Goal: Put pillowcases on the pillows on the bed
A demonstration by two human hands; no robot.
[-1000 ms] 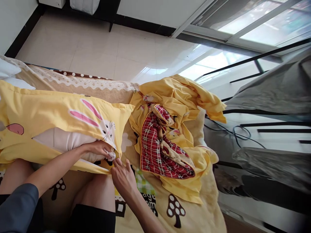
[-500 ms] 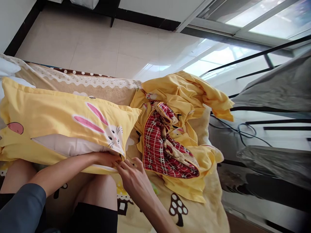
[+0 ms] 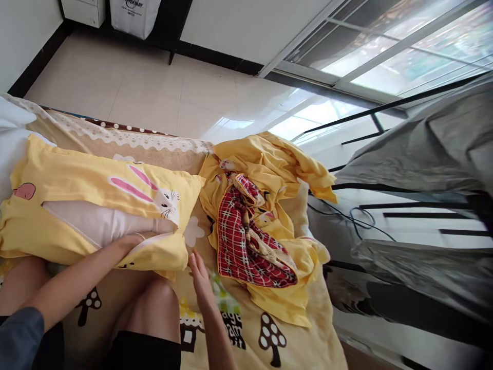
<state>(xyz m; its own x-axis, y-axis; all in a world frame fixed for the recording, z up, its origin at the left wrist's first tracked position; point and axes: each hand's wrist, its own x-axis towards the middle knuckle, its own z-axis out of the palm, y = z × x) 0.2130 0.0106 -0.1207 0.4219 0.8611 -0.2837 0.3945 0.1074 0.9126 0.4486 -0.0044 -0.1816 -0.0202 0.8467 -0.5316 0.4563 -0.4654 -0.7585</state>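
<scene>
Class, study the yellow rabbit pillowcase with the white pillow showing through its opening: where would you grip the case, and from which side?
Grip the yellow rabbit pillowcase by the loose hem of its opening, near the left hand, probably from the near side by the knees. The white pillow bulges out there, so the edge stands free and pinchable.

yellow rabbit-print pillowcase (image 3: 92,185) | half-open, white pillow (image 3: 96,223) showing | across lap
</scene>
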